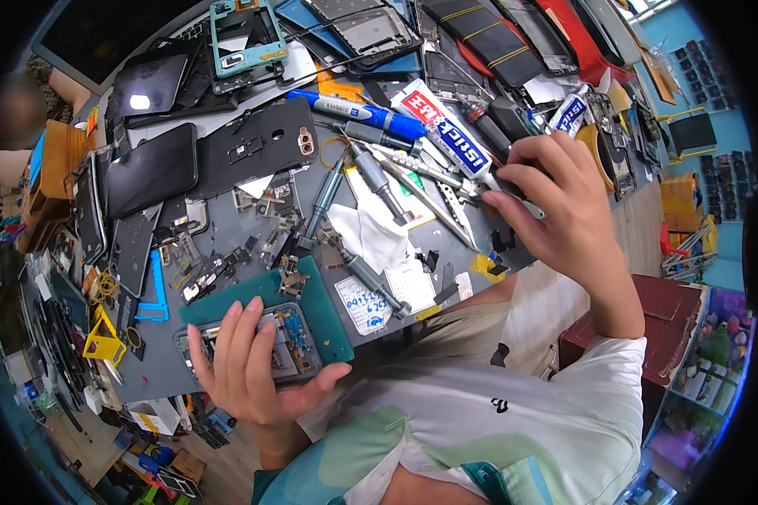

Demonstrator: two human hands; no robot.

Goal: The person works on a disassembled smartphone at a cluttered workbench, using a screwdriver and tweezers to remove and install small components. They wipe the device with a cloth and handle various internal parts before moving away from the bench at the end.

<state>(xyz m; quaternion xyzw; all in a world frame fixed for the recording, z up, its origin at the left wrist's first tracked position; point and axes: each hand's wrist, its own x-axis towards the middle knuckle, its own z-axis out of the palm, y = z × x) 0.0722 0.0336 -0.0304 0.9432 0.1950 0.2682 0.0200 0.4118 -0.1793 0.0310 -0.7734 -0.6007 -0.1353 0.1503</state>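
Note:
My left hand (253, 370) lies over an opened phone (299, 341) whose inner boards show. Its fingers are stretched and spread across the phone, with the thumb out past the right end. Underneath is a green work mat (328, 311), with a small metal bracket (292, 278) on it beyond the phone. My right hand (556, 202) is raised over the tools at the right, thumb and fingers bent in a pinch beside the nozzle end of a blue-and-white glue tube (463, 151). Whatever sits between those fingertips is too small and dark to make out.
Several screwdrivers (375, 181) and a white cloth (370, 236) lie mid-table. Small phone parts (219, 269) are scattered left of them. Phones (152, 168) and a blue marker (354, 109) lie farther back. A person (17, 118) is at the far left.

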